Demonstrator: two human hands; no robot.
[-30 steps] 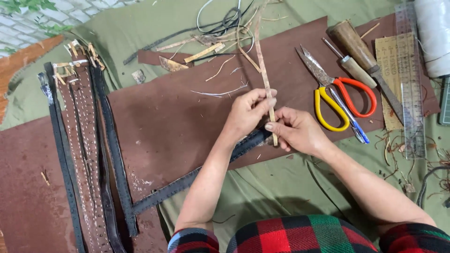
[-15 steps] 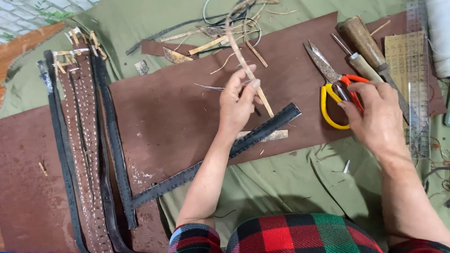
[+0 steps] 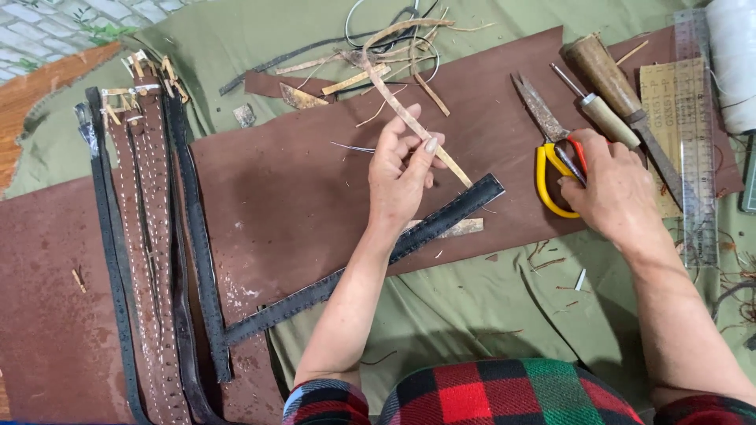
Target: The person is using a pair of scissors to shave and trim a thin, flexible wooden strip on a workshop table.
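A green cloth (image 3: 488, 315) covers the work surface, seen from above. Across it lies a large sheet of brown leather (image 3: 299, 197), running from the lower left up to the upper right. Along the left side of the leather lies a bundle of long dark and brown belts (image 3: 150, 236), side by side, with pale tags at their top ends. One black strap (image 3: 354, 271) with stitch holes runs slantwise from the belts up to the middle, passing under the left forearm.

At the right edge stand a white spool of thread (image 3: 732, 63) and a clear ruler (image 3: 697, 142). Beside them lie two wooden-handled tools (image 3: 606, 75), close together. At the top centre sits a tangle of leather scraps and cords (image 3: 378, 55).

The left hand (image 3: 402, 177) is in the middle, fingers closed in a pinch on a thin tan strip (image 3: 409, 118), which slants from the tangle down past the hand. The right hand (image 3: 610, 189) rests on scissors (image 3: 551, 157) with yellow and red handles, fingers curled over the handles; the blades point up and left, open a little. The two hands are well apart.
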